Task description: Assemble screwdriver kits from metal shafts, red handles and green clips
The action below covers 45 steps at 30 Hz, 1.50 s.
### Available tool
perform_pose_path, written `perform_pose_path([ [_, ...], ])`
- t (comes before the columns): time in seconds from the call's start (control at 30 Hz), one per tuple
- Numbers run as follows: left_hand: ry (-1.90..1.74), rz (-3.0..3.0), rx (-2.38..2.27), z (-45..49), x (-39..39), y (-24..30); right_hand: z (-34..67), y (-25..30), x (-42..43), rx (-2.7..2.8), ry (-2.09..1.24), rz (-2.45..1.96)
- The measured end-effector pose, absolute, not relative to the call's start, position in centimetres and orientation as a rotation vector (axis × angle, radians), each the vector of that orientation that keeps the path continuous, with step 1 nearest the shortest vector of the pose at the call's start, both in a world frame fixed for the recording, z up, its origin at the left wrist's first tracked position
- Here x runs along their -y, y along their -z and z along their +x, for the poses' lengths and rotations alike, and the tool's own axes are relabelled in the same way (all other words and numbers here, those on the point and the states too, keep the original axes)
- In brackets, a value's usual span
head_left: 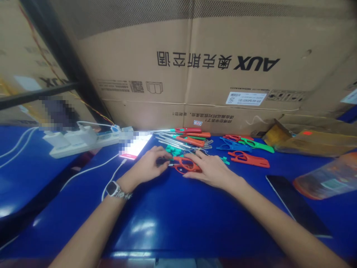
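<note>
Over the blue table my right hand [212,169] is closed on an orange lighter casing [181,160] with a trigger loop, fingers on its far edge and thumb on the near one. At the casing's left end, my left hand [153,165] pinches a thin metal tube [169,164] that meets the casing; its fingertips hide part of it. Just behind the hands lie small green plastic parts [173,150] and several loose metal tubes [173,142]. Lighters with red and orange handles [189,130] lie behind those.
To the right are blue [235,144], green [258,145] and orange casing halves [249,159]. A dark tablet or phone [295,204] and a plastic jar [326,178] lie farther right. At left are a lit phone [136,145] and a white power strip [61,149] with cables. A large carton [181,96] stands behind.
</note>
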<state>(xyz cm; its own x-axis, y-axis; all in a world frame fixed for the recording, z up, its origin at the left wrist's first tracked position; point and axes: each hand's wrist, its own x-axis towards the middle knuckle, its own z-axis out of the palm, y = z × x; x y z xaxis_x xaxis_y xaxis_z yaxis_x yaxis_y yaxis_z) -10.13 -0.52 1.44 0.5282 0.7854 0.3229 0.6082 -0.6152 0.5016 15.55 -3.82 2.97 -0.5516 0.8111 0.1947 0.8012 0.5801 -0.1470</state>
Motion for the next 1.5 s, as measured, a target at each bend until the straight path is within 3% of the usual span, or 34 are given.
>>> perform_pose_path([
  [0.27,-0.540,2.409,-1.027,-10.2,0.3,-1.0,15.5,-2.5,3.5,2.607,-0.048,-1.265],
  [0.47,-0.551,2.319,-1.000,-10.3,0.1,-0.5,15.4,-1.3,3.2,2.572,0.038,-1.142],
  [1.07,-0.581,2.122,-1.090,-10.3,0.4,-0.4,14.1,-0.3,4.2,2.368,-0.291,-1.372],
  [1.5,-0.590,2.252,-1.060,-9.7,-0.1,-0.8,14.1,-0.2,4.4,2.414,-0.238,-1.339],
])
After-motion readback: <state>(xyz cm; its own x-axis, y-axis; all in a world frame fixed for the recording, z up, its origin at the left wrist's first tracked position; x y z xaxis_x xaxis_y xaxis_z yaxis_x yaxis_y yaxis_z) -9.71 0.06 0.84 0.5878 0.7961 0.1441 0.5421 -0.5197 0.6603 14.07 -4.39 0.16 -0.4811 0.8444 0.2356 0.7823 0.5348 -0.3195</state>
